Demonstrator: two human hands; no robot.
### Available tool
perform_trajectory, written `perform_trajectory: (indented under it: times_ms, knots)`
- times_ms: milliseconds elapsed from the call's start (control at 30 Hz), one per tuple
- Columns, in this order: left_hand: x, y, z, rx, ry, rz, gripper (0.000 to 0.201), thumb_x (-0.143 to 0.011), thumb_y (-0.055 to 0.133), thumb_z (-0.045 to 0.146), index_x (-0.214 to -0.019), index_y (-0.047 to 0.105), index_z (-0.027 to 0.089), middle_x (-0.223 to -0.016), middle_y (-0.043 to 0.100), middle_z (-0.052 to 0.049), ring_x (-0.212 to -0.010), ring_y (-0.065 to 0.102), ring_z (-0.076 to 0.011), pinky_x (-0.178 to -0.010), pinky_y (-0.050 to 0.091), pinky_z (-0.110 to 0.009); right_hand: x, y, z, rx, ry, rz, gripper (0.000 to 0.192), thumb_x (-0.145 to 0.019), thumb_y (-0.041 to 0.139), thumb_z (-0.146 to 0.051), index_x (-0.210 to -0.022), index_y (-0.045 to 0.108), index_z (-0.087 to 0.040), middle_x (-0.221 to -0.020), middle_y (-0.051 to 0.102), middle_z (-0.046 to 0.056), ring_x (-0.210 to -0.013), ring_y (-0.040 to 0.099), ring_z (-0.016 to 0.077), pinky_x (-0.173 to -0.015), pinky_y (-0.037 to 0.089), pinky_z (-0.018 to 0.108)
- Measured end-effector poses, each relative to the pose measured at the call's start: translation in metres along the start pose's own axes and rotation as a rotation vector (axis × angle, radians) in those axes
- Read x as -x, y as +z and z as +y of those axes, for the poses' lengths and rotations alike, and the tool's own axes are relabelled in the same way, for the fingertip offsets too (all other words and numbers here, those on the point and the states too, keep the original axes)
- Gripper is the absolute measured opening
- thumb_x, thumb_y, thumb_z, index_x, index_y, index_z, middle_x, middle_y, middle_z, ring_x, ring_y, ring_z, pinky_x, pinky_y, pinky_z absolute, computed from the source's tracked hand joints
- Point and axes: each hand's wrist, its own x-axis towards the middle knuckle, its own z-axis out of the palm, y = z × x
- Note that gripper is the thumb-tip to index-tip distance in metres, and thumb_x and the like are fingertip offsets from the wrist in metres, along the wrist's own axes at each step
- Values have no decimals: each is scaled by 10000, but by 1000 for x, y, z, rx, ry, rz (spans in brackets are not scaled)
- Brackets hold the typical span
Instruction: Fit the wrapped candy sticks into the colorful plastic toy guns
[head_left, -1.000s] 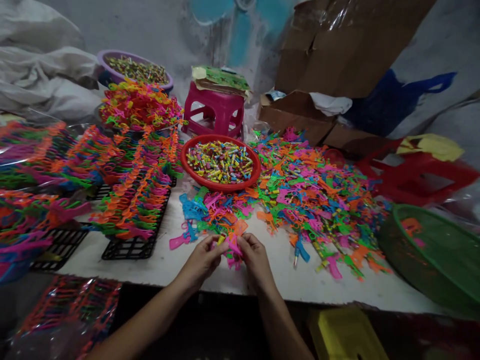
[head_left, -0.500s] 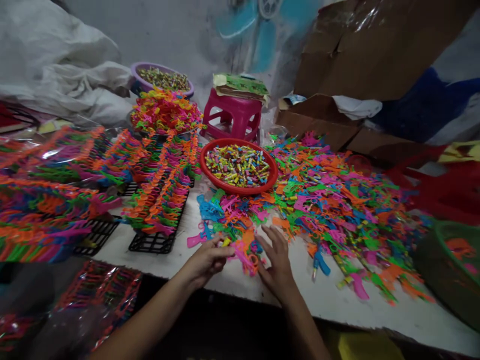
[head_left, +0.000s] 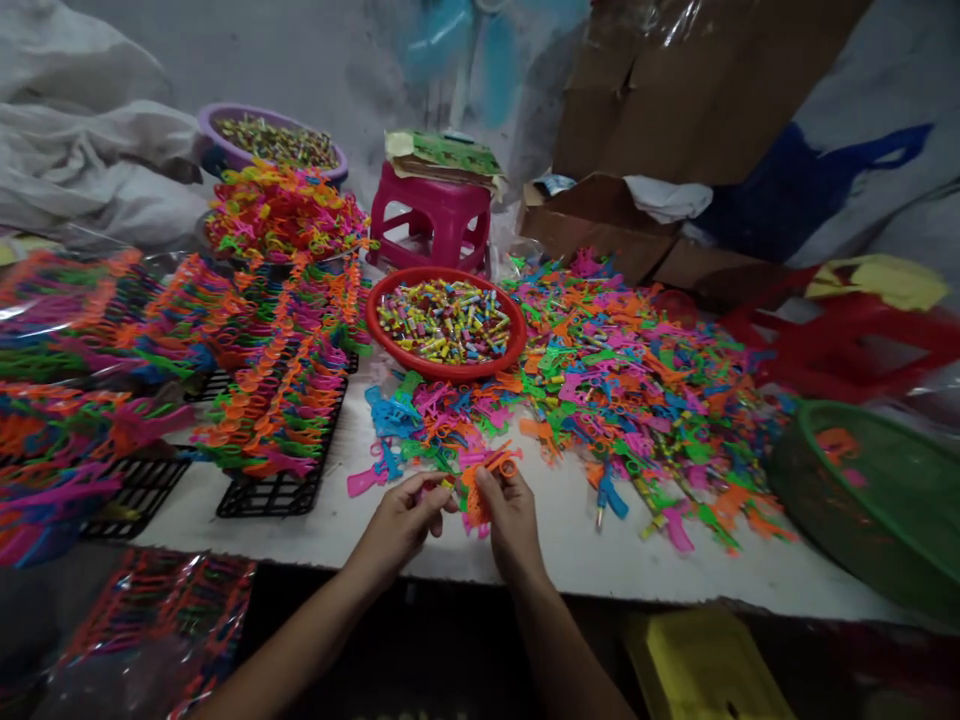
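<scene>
Fingers (head_left: 429,487) of the left hand (head_left: 396,522) are drawn nearly together at the tips, and a small yellow cylinder (head_left: 448,484) appears to be pinched there, though most of it is hidden. By the right hand (head_left: 517,525), an orange toy pistol (head_left: 475,492) is gripped between the thumb and curled fingers, with the gap closed down to about the thickness of the plastic. It is held over the near part of the desk (head_left: 600,565), between two and three o'clock from the left hand and just beside the yellow cylinder; whether the two are touching cannot be told.

The pistol can be judged light, thin and fairly stiff, with a smooth surface that may prove slippery. It is best held by the flat of its body, so that the slimmer parts are not bent. The cylinder, probably light and hard, is best pinched across its middle, since it could easily be rolled away.

From the hands, a black tray (head_left: 271,497) is seen at nine o'clock, packed with rows of coloured pieces (head_left: 300,400). At three o'clock, a green basin (head_left: 832,545) is placed. Toward two o'clock, a wide heap of toy pistols (head_left: 637,375) is spread. At twelve o'clock, a red basin (head_left: 448,374) is filled with small cylinders (head_left: 442,320). Farther off, papers (head_left: 450,155) are stacked on a pink stool (head_left: 435,205).
</scene>
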Motion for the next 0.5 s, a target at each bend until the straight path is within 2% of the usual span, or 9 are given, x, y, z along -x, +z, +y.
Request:
perform_trajectory:
  times_ms: [167,333,500]
  knots:
    - [0,2,-3,1,-26,-48,349,-688,590,441,-881,555,153,-668,591,2,-411,422,-44,-388,213,-172,3,0,1,45,-34,-33,232,-738,557,-396,-747,517,-167,-609,459,-42,-535,417,79,-509,362,194]
    - [3,1,-5,-103,58,-86,272,-720,577,403,-818,579,149,-623,551,24,-415,388,-41,-409,264,-177,8,-2,-1,147,-90,-29,228,-760,539,-373,-681,467,-172,-542,392,-61,-477,367,69,-453,321,190]
    - [6,5,-8,-211,100,-126,254,-727,571,390,-771,572,140,-564,519,38,-396,394,-49,-408,301,-185,20,9,2,133,-126,27,190,-785,495,-353,-714,478,-178,-558,460,-50,-492,437,79,-472,378,197]
